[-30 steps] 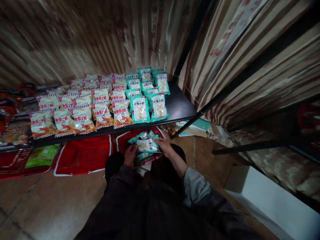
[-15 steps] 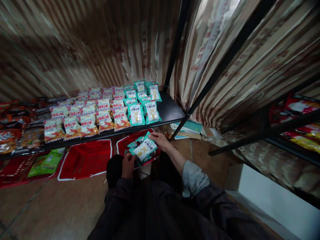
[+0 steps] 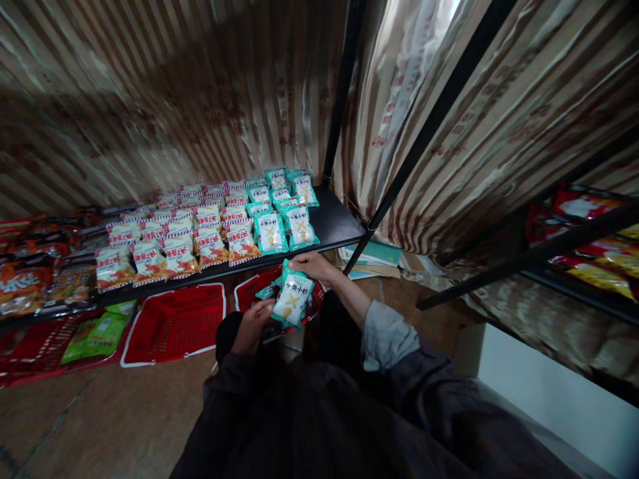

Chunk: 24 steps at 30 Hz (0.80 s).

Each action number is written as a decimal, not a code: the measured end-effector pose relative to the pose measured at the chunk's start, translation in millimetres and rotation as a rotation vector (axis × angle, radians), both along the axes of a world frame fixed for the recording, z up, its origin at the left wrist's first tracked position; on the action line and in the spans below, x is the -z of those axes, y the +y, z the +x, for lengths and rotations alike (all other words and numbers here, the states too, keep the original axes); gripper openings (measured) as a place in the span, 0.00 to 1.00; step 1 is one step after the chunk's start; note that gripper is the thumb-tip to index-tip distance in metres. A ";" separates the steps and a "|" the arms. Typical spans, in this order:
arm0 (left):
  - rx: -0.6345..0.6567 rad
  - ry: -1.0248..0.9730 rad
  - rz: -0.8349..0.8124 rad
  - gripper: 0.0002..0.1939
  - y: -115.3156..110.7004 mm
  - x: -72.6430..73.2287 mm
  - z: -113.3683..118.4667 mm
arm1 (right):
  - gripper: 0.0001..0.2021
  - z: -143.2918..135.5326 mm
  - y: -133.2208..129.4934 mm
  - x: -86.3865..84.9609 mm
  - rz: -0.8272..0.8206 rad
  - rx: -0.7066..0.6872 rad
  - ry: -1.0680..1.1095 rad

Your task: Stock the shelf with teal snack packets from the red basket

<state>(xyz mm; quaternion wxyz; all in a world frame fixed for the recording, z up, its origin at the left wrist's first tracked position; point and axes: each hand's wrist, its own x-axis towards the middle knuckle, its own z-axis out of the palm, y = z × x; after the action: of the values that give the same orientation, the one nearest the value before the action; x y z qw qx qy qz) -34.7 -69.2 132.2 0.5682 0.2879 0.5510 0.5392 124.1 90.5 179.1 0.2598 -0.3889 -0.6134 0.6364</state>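
Note:
A teal-and-white snack bag (image 3: 293, 297) is held over a red basket (image 3: 243, 287) near my knees. My right hand (image 3: 310, 265) is closed on its top edge, thumb and fingers pinching the wrapper. At the bag's left side, my left hand (image 3: 253, 320) grips the edge, its fingers partly hidden. More teal bags (image 3: 269, 291) lie in the basket beneath it. Just beyond, rows of matching teal bags (image 3: 270, 232) lean upright at the right end of a black shelf (image 3: 332, 216).
White-and-orange snack bags (image 3: 182, 253) and dark packets (image 3: 22, 286) fill the shelf leftward. A red basket (image 3: 174, 322) and green packets (image 3: 100, 332) sit below. Black posts (image 3: 424, 133) slant at right, near papers (image 3: 372, 256) and a white box (image 3: 544, 372).
The snack bag has been raised slightly and turned more upright. My left hand has moved up and right along its side. The view has shifted a little.

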 end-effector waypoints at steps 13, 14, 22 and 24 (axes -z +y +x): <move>0.176 0.029 0.113 0.28 25.5 -34.7 11.6 | 0.15 -21.8 -4.5 -22.9 0.287 -0.258 -0.111; 0.163 0.022 0.135 0.27 27.0 -34.1 12.5 | 0.15 -23.2 -5.0 -23.4 0.290 -0.289 -0.106; -0.142 -0.038 0.091 0.26 31.4 -33.8 19.3 | 0.18 -23.3 -12.8 -21.7 0.245 -0.052 0.056; -0.238 0.013 0.077 0.22 29.9 -41.0 14.9 | 0.19 -15.8 -20.9 -15.1 0.180 0.059 0.085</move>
<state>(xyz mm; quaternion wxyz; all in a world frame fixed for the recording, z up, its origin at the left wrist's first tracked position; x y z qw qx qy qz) -19.8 -39.3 173.2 0.4853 0.2456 0.5638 0.6215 108.3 69.6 194.2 0.3380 -0.3546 -0.6448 0.5867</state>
